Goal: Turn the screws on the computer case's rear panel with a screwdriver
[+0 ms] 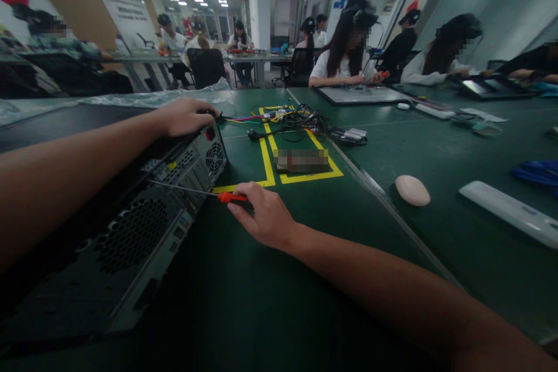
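A black computer tower (pixel 133 238) lies at the left with its metal back panel facing me, showing vent holes, ports and a fan grille. My left hand (pixel 188 116) lies over its upper edge at the far corner, fingers curled round the edge and fingertips partly hidden. In my right hand (pixel 265 218) is a screwdriver (pixel 231 197) with an orange-red handle, pinched between thumb and fingers. Its long thin shaft points left across the back panel, and the tip is near the slot covers; whether it touches a screw is too small to tell.
Yellow tape (pixel 311 176) marks off rectangles on the green table (pixel 349 267). Inside are tangled cables (pixel 305 119) and a blurred dark block (pixel 300 161). To the right lie a pale mouse (pixel 412 190) and a long white bar (pixel 510 212). Several people work beyond.
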Demonstrator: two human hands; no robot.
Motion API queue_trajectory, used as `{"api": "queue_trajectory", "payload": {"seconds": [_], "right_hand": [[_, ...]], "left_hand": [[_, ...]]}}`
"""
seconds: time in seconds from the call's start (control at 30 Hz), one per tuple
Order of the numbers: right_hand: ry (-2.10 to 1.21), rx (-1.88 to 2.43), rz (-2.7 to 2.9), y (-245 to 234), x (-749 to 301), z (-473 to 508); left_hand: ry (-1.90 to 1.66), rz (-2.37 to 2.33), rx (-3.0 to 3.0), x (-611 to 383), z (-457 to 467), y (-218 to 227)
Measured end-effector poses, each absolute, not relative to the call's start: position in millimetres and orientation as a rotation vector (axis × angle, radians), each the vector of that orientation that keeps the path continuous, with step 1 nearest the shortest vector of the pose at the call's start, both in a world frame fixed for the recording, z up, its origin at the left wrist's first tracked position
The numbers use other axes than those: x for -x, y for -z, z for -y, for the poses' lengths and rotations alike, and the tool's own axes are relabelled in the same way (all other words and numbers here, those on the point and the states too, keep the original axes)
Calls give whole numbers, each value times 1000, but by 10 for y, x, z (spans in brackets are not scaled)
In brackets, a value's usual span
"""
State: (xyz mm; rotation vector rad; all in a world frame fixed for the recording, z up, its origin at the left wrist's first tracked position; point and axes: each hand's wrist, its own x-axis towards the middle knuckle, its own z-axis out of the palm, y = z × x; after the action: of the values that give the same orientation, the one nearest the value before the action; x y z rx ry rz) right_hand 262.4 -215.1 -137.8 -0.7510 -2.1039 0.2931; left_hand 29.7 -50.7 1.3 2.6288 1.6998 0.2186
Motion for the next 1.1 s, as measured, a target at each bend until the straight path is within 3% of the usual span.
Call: {"api": "queue_trajectory", "payload": {"seconds": [1.1], "right_hand": [[-249, 847, 2070, 1313, -2622, 2191]], "left_hand": [[-232, -1695, -2614, -273, 475, 5]]}}
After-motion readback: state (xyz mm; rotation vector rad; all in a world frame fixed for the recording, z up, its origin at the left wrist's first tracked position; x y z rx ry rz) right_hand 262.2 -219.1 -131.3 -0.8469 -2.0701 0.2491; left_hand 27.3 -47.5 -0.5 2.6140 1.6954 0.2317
